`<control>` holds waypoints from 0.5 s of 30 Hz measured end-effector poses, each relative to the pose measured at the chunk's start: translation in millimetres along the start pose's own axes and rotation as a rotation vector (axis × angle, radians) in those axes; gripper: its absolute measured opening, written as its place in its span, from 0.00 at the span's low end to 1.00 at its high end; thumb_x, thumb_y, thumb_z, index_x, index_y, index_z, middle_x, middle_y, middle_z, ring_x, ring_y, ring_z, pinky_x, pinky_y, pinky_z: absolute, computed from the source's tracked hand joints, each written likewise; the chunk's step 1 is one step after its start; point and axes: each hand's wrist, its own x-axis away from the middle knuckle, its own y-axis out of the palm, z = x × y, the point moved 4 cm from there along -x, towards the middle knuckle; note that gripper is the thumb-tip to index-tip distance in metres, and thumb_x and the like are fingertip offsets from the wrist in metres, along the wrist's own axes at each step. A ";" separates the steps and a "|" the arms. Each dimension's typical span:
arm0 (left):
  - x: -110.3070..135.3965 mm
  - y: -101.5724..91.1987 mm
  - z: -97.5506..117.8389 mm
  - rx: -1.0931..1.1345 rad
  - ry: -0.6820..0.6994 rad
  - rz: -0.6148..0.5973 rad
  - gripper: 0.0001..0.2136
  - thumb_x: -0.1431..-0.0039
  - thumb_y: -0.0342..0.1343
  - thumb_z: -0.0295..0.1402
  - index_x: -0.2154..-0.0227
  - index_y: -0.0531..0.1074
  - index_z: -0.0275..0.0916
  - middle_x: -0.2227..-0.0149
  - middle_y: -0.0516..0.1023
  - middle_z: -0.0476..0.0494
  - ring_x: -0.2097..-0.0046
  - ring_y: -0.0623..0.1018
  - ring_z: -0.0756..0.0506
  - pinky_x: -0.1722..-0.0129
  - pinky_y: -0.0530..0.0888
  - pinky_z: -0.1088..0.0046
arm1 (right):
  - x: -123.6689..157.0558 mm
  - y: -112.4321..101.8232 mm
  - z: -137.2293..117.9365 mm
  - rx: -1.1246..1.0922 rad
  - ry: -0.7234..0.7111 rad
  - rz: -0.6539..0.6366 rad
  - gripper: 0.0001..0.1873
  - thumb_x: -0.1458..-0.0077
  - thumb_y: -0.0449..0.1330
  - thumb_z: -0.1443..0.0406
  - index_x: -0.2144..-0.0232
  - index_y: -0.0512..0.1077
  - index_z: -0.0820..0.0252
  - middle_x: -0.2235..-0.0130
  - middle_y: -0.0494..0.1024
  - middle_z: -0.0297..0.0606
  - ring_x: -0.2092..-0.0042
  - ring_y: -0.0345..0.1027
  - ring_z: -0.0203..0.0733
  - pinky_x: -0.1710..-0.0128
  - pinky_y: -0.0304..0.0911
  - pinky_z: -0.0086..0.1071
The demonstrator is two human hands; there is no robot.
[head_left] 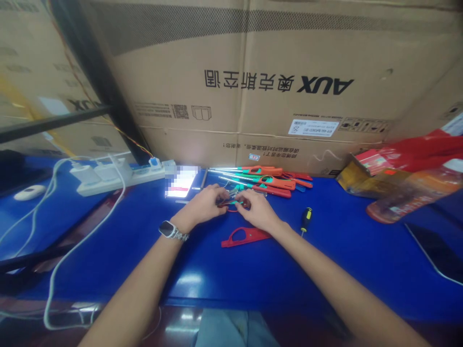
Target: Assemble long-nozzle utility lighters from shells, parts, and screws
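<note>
My left hand (205, 205) and my right hand (256, 210) meet over the blue table (253, 270), fingers pinched on a red lighter body (231, 206) with teal parts between them. A loose red lighter shell half (245, 236) lies just in front of my right hand. A pile of long-nosed lighters (267, 180) with metal tubes and red, orange and teal handles lies right behind my hands. A small black-and-yellow screwdriver (306, 219) rests to the right of my right wrist. My left wrist carries a watch (170, 230).
A lit phone (182, 181) lies behind my left hand. A white power strip (115, 177) with chargers and cables is at the back left. Large cardboard boxes (275, 82) wall off the back. Red packaging and a plastic bag (408, 178) sit at right; a dark tablet (437, 253) is at the right edge.
</note>
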 end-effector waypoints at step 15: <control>-5.3 3.3 -5.1 -0.099 0.047 -0.023 0.07 0.40 0.56 0.30 0.67 0.80 0.37 0.67 0.78 0.42 0.69 0.75 0.47 0.67 0.68 0.73 | -0.2 -1.8 -2.1 0.082 -0.036 -0.019 0.03 0.47 0.60 0.67 0.68 0.72 0.58 0.67 0.74 0.35 0.69 0.66 0.37 0.68 0.61 0.31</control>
